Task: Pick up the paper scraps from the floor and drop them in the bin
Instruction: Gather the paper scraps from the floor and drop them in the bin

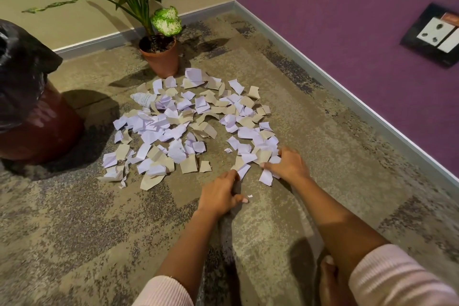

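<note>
Torn white and tan paper scraps (pixel 188 126) cover the mottled carpet floor (pixel 74 218); nearly all remain. Right hand (pixel 288 164) clenches several scraps; left hand (pixel 221 194) apparently pinches one. Black-lined brown bin (pixel 27 107) stands left, contents unseen.

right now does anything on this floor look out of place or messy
Yes: torn paper scraps, white and beige, lie strewn over the carpet between the potted plant and the bin. Both hands work the near right edge: the right hand presses on scraps, the left hand touches one. The plant stands upright.
</note>
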Available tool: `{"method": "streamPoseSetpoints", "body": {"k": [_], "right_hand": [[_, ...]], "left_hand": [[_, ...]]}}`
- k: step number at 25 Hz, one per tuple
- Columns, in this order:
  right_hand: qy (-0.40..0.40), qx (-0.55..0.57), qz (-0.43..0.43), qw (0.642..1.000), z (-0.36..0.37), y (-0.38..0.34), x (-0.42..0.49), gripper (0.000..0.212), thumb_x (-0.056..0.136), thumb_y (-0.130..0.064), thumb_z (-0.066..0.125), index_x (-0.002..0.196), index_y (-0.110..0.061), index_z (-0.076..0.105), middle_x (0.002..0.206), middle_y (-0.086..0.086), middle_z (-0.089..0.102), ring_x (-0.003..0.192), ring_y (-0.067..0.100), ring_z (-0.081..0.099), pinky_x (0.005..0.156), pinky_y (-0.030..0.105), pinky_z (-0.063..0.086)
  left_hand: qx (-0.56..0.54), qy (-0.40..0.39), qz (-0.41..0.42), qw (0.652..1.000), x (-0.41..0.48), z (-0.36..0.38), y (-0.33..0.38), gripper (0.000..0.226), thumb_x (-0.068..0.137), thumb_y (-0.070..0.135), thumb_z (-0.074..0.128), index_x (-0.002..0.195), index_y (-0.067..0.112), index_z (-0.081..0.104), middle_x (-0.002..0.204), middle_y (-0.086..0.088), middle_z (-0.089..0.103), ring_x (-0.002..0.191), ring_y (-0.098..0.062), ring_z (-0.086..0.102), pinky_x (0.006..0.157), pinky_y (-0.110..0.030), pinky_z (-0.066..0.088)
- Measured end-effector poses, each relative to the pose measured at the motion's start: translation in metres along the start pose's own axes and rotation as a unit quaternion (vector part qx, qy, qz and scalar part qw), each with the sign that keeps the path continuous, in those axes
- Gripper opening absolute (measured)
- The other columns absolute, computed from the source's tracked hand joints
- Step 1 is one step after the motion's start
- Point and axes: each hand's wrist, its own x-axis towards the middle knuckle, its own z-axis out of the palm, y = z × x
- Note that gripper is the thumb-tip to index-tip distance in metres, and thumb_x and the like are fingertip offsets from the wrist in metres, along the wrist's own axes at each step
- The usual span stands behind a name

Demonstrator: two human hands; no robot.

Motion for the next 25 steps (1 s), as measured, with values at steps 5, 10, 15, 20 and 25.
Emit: {"method": "streamPoseSetpoints", "body": {"k": [5, 10, 15, 20, 25], "right_hand": [[-0.094, -0.068, -0.014, 0.993, 0.009, -0.001, -0.007, 0.113, 0.058, -0.054, 0.086, 0.145, -0.011, 0.027, 0.146, 0.02, 0.02, 0.136, 0.041, 0.032, 0.103, 0.047, 0.043], [-0.113, -0.096, -0.087, 0.985, 0.016, -0.005, -0.009, 0.078, 0.073, -0.029, 0.081, 0.137, -0.016, 0.039, 0.139, 0.016, 0.029, 0.124, 0.038, 0.045, 0.099, 0.041, 0.045], [-0.085, -0.06, -0.118, 0.988, 0.023, -0.012, -0.007, 0.032, 0.082, -0.012, 0.066, 0.113, -0.013, 0.059, 0.119, 0.013, 0.051, 0.106, 0.035, 0.056, 0.087, 0.039, 0.05], [-0.054, 0.037, -0.073, 0.995, 0.029, -0.021, -0.006, 0.02, 0.081, -0.009, 0.06, 0.073, -0.026, 0.056, 0.089, 0.006, 0.063, 0.081, 0.03, 0.065, 0.075, 0.04, 0.057], [-0.043, 0.141, -0.036, 0.989, 0.028, -0.02, 0.001, 0.021, 0.08, -0.006, 0.064, 0.071, -0.024, 0.062, 0.08, 0.004, 0.062, 0.057, 0.027, 0.069, 0.057, 0.046, 0.061]], "left_hand": [[0.032, -0.03, 0.021, 0.999, 0.005, 0.012, 0.013, 0.053, 0.082, 0.038, 0.071, 0.13, 0.029, 0.051, 0.122, -0.005, 0.055, 0.107, -0.031, 0.06, 0.079, -0.041, 0.053], [-0.051, -0.005, 0.018, 0.999, 0.009, 0.018, 0.024, 0.031, 0.083, 0.01, 0.065, 0.112, 0.021, 0.07, 0.112, -0.006, 0.063, 0.099, -0.028, 0.063, 0.082, -0.039, 0.052], [-0.087, 0.005, 0.002, 0.996, 0.01, 0.016, 0.022, 0.021, 0.082, 0.002, 0.06, 0.088, 0.016, 0.075, 0.102, -0.007, 0.067, 0.095, -0.025, 0.063, 0.081, -0.04, 0.052], [-0.108, 0.017, -0.026, 0.994, 0.012, 0.013, 0.018, 0.012, 0.086, 0.006, 0.06, 0.087, 0.011, 0.07, 0.096, -0.008, 0.07, 0.09, -0.027, 0.064, 0.078, -0.038, 0.052], [-0.148, 0.048, -0.068, 0.985, 0.008, 0.0, -0.006, 0.004, 0.087, 0.015, 0.065, 0.085, 0.013, 0.067, 0.088, -0.002, 0.071, 0.079, -0.018, 0.062, 0.074, -0.032, 0.05]]}}
